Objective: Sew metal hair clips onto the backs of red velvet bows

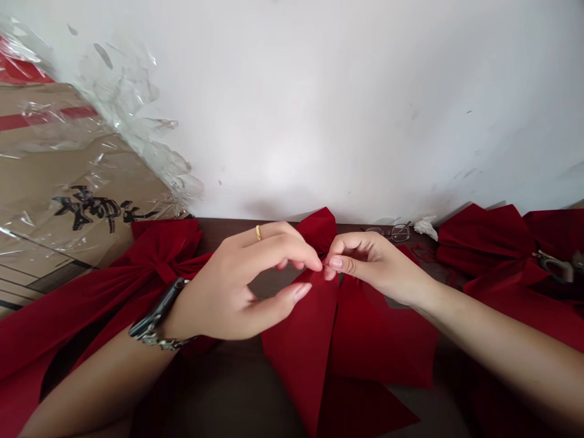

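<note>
Glasses [400, 232] lie behind the middle bow [306, 331] (tissue [426, 228] beside).

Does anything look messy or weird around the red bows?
Yes, two things. A crumpled white wad, maybe tissue, lies by the eyeglasses at the back of the table, looking like litter near the smooth red bow. And the clear plastic around the cardboard box is wrinkled and ragged. I see no spill.

We've got our left hand [237, 283] thumb and index apart over the middle red bow [301, 353]; right hand [376, 264] thumb and fingers pinched just beside the left index tip, contents too small to tell. More red bows left [162, 264] and right [483, 237]. Glasses [401, 232] and crumpled white tissue [426, 228] on the dark surface [228, 383] near the wall [319, 109]. Plastic-wrapped carton [31, 164] far left.
</note>
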`<state>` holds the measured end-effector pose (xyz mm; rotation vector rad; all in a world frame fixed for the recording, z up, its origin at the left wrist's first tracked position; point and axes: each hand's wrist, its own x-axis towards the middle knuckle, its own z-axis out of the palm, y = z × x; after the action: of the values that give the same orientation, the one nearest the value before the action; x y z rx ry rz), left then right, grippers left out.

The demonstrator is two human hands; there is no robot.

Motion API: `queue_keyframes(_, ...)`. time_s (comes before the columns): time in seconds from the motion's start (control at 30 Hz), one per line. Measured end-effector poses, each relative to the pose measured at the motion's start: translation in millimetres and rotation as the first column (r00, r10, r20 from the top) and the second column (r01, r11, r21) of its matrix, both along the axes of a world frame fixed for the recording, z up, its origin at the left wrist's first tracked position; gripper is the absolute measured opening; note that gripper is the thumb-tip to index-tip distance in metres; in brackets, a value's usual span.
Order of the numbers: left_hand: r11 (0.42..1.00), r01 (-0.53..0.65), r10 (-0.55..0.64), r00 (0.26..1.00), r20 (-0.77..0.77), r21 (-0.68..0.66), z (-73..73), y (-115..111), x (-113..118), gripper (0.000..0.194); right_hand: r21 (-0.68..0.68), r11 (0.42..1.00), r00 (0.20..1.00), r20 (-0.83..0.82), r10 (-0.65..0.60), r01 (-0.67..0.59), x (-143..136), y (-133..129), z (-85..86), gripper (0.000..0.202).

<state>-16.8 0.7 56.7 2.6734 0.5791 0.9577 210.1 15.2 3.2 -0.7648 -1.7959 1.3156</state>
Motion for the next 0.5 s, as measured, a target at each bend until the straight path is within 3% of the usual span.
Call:
queue_keyframes(0.1,0.982,-0.186,0.188,0.977,-0.103,0.028,-3.5,4.9,5.0,0.013,0.042,0.999,0.999,0.048,-0.026,0.024,1.1,-1.2,1.5,0.029)
queue_keyframes(0.27,0.977,-0.214,0.213,0.966,-0.146,0.009,-18.3,20.0,9.6,0.009,-0.041,0.999,0.994,0.105,-0.028,0.033,-1.4,2.1,-3.4,0.032)
queue_keyframes(0.4,0.963,-0.236,0.219,0.967,-0.133,-0.132,-20.7,31.1,5.6,0.012,-0.107,0.993,0.992,0.115,-0.045,0.057,1.1,8.5,-7.1,0.028)
queue_keyframes(0.5,0.917,-0.245,0.217,0.968,-0.122,-0.316,-18.1,37.6,0.9,0.017,-0.093,0.991,0.984,0.16,-0.077,0.092,4.6,12.9,-9.5,0.025)
